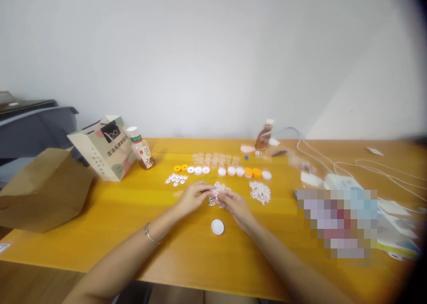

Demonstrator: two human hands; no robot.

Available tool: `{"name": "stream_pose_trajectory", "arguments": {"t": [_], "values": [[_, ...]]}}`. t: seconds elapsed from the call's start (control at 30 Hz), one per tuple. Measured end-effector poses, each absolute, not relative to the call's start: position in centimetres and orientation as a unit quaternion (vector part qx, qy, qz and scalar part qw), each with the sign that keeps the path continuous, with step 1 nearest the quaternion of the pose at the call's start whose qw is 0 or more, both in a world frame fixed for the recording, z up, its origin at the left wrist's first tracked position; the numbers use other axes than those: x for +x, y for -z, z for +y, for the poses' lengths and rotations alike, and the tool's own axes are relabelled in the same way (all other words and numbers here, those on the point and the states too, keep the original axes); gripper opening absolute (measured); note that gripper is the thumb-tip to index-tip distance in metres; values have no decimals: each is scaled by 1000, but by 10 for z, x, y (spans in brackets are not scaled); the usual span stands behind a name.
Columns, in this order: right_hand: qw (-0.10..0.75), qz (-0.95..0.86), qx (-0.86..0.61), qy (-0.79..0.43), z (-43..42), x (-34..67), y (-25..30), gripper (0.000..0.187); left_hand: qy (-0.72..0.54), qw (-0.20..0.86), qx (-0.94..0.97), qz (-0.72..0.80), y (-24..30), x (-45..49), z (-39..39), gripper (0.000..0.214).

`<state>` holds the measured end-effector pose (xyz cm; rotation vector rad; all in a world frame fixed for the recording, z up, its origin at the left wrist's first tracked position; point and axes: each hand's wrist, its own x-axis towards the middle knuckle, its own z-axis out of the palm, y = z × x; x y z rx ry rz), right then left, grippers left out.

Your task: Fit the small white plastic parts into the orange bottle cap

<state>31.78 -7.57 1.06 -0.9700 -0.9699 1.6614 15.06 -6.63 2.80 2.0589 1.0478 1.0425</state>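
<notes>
My left hand and my right hand meet over a heap of small white cut-out pieces in the middle of the table. The fingertips of both hands are pinched together and nearly touch; what lies between them is too small and blurred to make out. Nearer to me, a round white lid lies alone on the wood. A second heap of small white pieces is to the right of my right hand. Left of my left hand are several small white round parts and a few faint clear bits.
Behind my hands runs a row of white caps and orange caps, backed by clear cups. Two drink bottles, a paper gift bag and a brown bag stand around. White cables and papers lie right.
</notes>
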Motion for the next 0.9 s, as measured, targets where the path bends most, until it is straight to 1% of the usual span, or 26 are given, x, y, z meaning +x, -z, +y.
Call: {"name": "stream_pose_trajectory", "arguments": {"t": [0.07,0.13,0.2,0.33,0.7,0.8,0.9], "values": [[467,-403,-392,-683,-76,318,-10,19,-392,312,765,405,-28,151,-67,24],[467,-406,-388,-683,-76,318,-11,20,-387,321,762,407,-27,152,-67,20],[468,-405,-388,-683,-77,318,-12,20,-382,311,771,404,-28,151,-66,17],[469,-405,-385,-684,-80,318,-15,19,-388,277,785,395,-28,151,-65,19],[470,-407,-400,-673,-78,317,-13,21,-413,250,784,389,-26,152,-66,21],[468,-410,-400,-673,-79,317,-14,20,-421,258,775,394,-27,153,-67,20],[468,-416,-399,-669,-79,317,-14,20,-419,295,751,415,-25,154,-66,17]]}}
